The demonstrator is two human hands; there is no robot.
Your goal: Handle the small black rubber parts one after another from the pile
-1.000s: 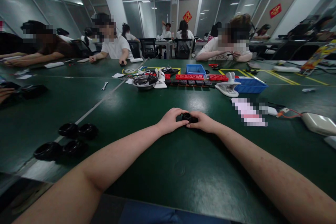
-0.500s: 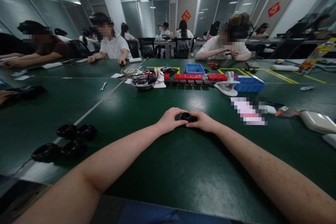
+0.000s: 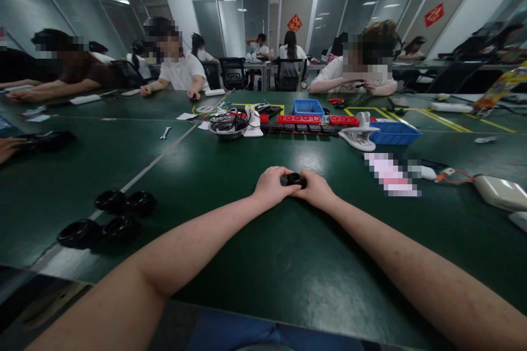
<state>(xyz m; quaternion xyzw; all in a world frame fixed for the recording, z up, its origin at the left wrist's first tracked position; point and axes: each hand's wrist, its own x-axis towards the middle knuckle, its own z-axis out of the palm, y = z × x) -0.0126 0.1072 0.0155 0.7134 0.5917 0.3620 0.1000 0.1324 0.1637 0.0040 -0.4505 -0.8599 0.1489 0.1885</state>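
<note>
A small, glossy black ring-shaped piece (image 3: pixel 295 179), open in its middle, is held between both hands on the green table (image 3: pixel 247 263). My left hand (image 3: pixel 272 184) grips its left side, thumb in front and fingers curled behind. From the right, my right hand (image 3: pixel 315 188) closes on the same piece, its thumb close to the left thumb. Part of the piece is hidden by the fingers. Several larger-looking black ring-shaped pieces (image 3: pixel 110 201) rest in a cluster at the left, near my left forearm.
Beyond my hands lie a red and black strip (image 3: pixel 298 119), a blue bin (image 3: pixel 395 133), a white clamp (image 3: pixel 361 134) and a metal bowl (image 3: pixel 228 128) with cables. A wrench (image 3: pixel 165 133) lies to the left, a beige box (image 3: pixel 500 192) to the right. Co-workers sit across the table.
The whole view has shifted slightly. My hands have drawn closer together around the black ring-shaped piece, and my left thumb now reaches further across its front.
</note>
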